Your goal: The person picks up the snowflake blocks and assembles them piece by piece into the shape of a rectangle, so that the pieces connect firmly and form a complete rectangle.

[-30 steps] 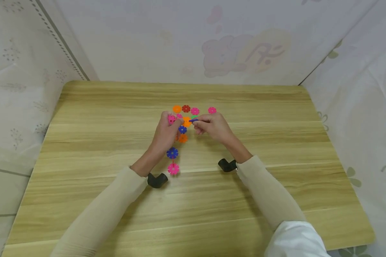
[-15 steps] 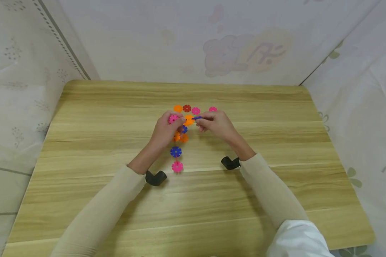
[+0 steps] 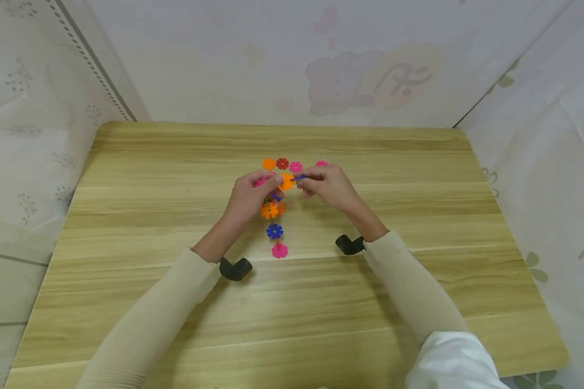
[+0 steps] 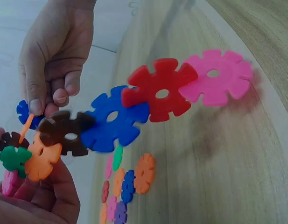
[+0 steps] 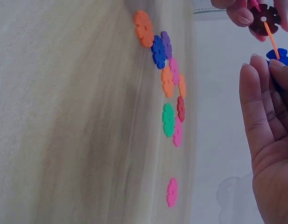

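Observation:
My left hand (image 3: 247, 199) grips a chain of slotted, flower-shaped plastic discs above the table. From it hang an orange disc (image 3: 269, 210), a blue disc (image 3: 274, 231) and a pink disc (image 3: 279, 250). The left wrist view also shows a red disc (image 4: 161, 91), a brown disc (image 4: 66, 133) and a green disc (image 4: 15, 161) in this chain. Between thumb and fingers my right hand (image 3: 332, 186) pinches another blue disc (image 4: 24, 112). That disc meets an edge-on orange disc (image 5: 271, 41) at the chain's upper end; how deep they interlock is unclear.
Loose discs lie behind and below the hands on the wooden table (image 3: 292, 319), among them a dark red disc (image 3: 282, 163) and a pink disc on the right (image 5: 172, 192). Black curved pieces (image 3: 236, 269) sit at both wrists. Patterned fabric surrounds the table.
The chain's hanging end has swung to the right, and its orange disc has come into fuller view below the left hand. My right hand has shifted slightly right and away, still pinching the blue disc.

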A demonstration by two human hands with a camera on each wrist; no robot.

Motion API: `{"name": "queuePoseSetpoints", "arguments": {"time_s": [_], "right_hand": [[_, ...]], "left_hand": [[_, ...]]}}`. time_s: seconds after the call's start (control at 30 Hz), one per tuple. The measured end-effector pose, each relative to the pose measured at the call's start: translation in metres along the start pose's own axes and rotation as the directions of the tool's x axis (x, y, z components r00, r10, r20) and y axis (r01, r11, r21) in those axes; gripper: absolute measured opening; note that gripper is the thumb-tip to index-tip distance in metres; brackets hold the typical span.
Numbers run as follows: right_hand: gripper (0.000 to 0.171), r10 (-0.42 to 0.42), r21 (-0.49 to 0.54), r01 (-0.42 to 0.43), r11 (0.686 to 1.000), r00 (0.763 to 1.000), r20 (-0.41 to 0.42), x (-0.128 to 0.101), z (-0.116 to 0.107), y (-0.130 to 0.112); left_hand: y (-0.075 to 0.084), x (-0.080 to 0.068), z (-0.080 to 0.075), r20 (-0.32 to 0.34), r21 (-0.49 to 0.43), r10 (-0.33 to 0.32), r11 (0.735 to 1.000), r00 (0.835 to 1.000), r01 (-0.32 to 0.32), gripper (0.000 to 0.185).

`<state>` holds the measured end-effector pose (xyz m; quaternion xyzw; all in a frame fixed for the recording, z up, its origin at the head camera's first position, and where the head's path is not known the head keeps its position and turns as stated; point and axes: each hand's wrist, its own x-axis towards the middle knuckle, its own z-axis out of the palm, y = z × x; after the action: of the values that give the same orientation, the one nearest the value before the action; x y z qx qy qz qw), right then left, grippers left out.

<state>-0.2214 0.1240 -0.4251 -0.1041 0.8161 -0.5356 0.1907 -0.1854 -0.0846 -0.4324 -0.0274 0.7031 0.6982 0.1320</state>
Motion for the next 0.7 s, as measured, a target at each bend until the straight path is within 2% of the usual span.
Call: {"name": "queuePoseSetpoints", "arguments": {"time_s": [0.13,0.27,0.4,0.53,0.63,0.7], "right_hand": [[0.021,-0.018,-0.001,0.018,1.000,1.000,-0.007,0.000,0.000,-0.002],[0.021,-0.033,-0.022,0.033,0.999,0.999,-0.008,0.001,0.001,-0.004],[0.024,-0.042,-0.015,0.042,0.999,0.999,0.030,0.001,-0.001,-0.005],[0.028,-0.079,0.040,0.076,0.996,0.994,0.077,0.002,-0.008,-0.002],[0.028,-0.098,0.082,0.093,0.992,0.994,0.057,0.005,-0.015,0.003],[0.027,-0.074,0.110,0.072,0.991,0.997,0.015,0.008,-0.020,0.008]], "left_hand": [[0.002,0.000,0.003,0.004,-0.030,-0.006,1.000,1.000,0.006,0.030],[0.003,0.001,0.003,0.001,-0.015,-0.005,1.000,1.000,0.005,0.033],[0.002,0.001,0.002,-0.009,0.008,-0.007,1.000,1.000,0.007,0.034],[0.002,0.000,0.000,-0.012,0.014,-0.002,1.000,1.000,0.002,0.030],[0.002,0.000,-0.001,-0.020,0.016,-0.007,1.000,1.000,0.007,0.029],[0.001,-0.001,-0.002,-0.026,0.020,-0.012,1.000,1.000,0.013,0.030]]}}
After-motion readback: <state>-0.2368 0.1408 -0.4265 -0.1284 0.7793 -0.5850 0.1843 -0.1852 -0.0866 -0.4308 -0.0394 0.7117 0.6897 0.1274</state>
